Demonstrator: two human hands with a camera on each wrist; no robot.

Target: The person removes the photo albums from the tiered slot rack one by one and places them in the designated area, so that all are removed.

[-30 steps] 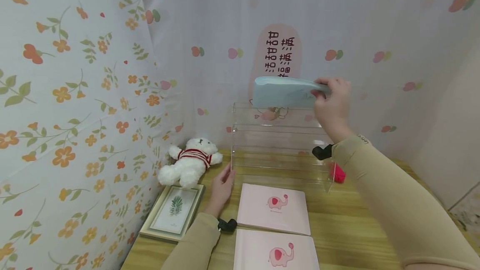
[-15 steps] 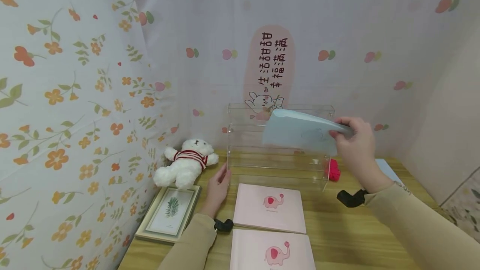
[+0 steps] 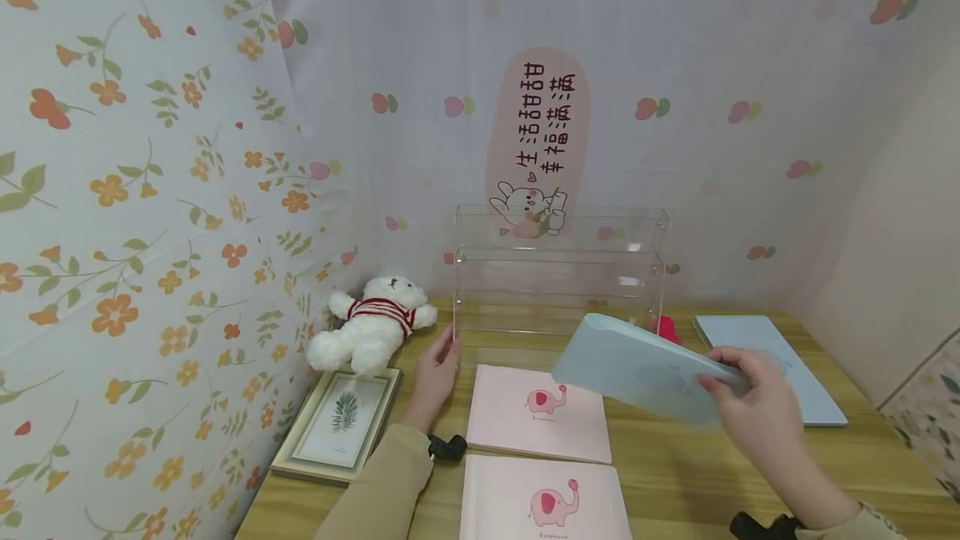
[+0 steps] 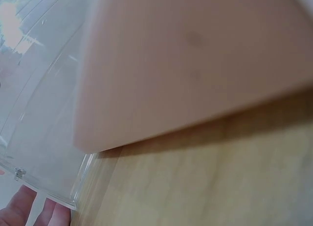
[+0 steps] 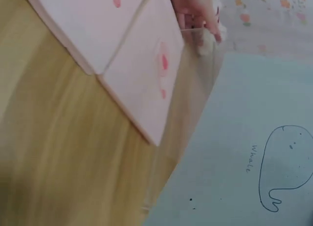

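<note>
My right hand (image 3: 757, 407) pinches the right end of a light blue notebook (image 3: 637, 369) between thumb and fingers. The notebook tilts above the table, and its cover shows a whale drawing (image 5: 288, 162) in the right wrist view. My left hand (image 3: 433, 382) rests at the lower left side of a clear acrylic tiered rack (image 3: 558, 282); its fingers (image 4: 22, 206) touch the rack's side panel in the left wrist view. Two pink elephant notebooks (image 3: 536, 411) lie one before the other in front of the rack, the nearer pink notebook (image 3: 547, 498) cut off by the frame.
A second blue notebook (image 3: 810, 390) lies on the wooden table (image 3: 675, 482) at the right. At the left are a white teddy bear (image 3: 375, 323) in a striped shirt and a picture frame (image 3: 337, 427). A red object (image 3: 667, 329) shows behind the rack. Patterned cloth (image 3: 420, 40) hangs behind.
My right hand has carried the blue notebook from above the rack down and to the right, over the table. My left hand stays at the rack's side.
</note>
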